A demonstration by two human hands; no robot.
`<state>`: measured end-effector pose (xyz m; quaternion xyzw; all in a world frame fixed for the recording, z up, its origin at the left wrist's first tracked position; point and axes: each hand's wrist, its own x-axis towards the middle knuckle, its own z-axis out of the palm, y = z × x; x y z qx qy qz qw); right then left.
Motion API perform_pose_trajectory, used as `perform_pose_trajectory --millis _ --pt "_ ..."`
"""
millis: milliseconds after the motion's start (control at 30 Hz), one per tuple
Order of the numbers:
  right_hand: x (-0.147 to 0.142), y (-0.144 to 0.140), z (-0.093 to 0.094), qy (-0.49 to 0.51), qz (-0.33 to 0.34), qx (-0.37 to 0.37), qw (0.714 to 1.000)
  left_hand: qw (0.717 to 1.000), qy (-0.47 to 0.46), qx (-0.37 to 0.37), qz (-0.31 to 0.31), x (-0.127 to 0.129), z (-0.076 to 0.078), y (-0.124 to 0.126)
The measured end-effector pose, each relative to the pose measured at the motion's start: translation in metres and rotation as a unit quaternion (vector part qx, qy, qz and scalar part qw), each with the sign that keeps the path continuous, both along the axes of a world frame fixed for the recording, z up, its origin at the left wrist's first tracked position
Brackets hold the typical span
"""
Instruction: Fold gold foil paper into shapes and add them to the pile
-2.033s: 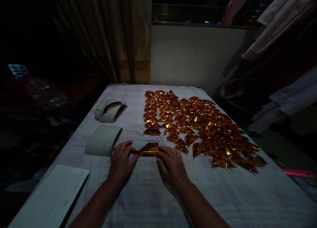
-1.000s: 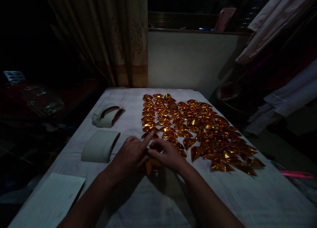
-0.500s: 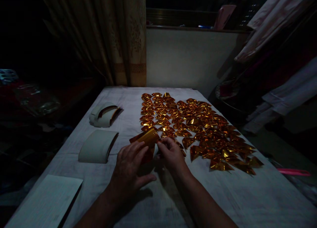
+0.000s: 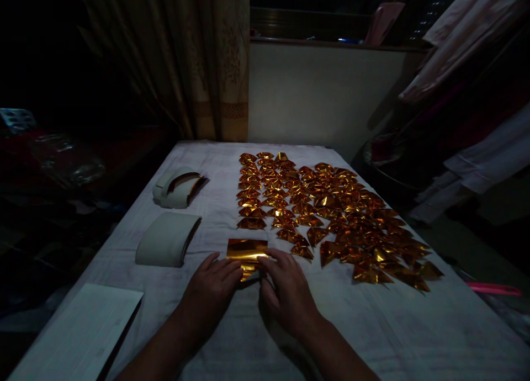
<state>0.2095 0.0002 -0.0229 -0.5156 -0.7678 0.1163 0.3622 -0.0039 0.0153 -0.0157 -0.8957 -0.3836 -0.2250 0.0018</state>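
A gold foil sheet (image 4: pixel 245 250) lies on the white cloth-covered table (image 4: pixel 372 326), partly folded into a rectangle. My left hand (image 4: pixel 213 287) presses its near left edge with the fingertips. My right hand (image 4: pixel 285 290) pins its near right edge. Both hands rest flat on the table, side by side. Beyond them, several folded gold foil pieces (image 4: pixel 331 215) lie in rows across the middle and right of the table.
Two curved stacks of white-backed sheets sit at the left, a near stack (image 4: pixel 168 239) and a far stack (image 4: pixel 178 186). A white paper (image 4: pixel 80 334) lies at the near left corner. A curtain (image 4: pixel 199 61) and wall stand behind; hanging clothes (image 4: pixel 467 94) are at right.
The foil was lifted off the table between my hands and turned; now it lies flat again, opened into a rectangle, with both hands pressing its near edge.
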Motion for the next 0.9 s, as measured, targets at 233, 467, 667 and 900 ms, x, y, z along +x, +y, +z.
perform_pose_trajectory --millis 233,467,667,900 --pt "0.0 -0.001 0.001 -0.066 0.024 -0.082 0.994 1.0 -0.006 -0.018 0.009 0.003 0.0 -0.003" --pt "0.009 0.005 -0.002 -0.063 0.007 -0.1 0.993 0.989 -0.062 -0.118 0.057 -0.003 0.006 0.006" --pt "0.01 0.012 -0.006 -0.071 -0.004 -0.09 0.993 0.979 -0.101 -0.136 0.115 -0.006 0.001 0.009" --pt "0.003 0.02 -0.012 -0.127 -0.05 -0.038 0.99 0.971 -0.116 -0.12 0.171 -0.003 -0.01 0.013"
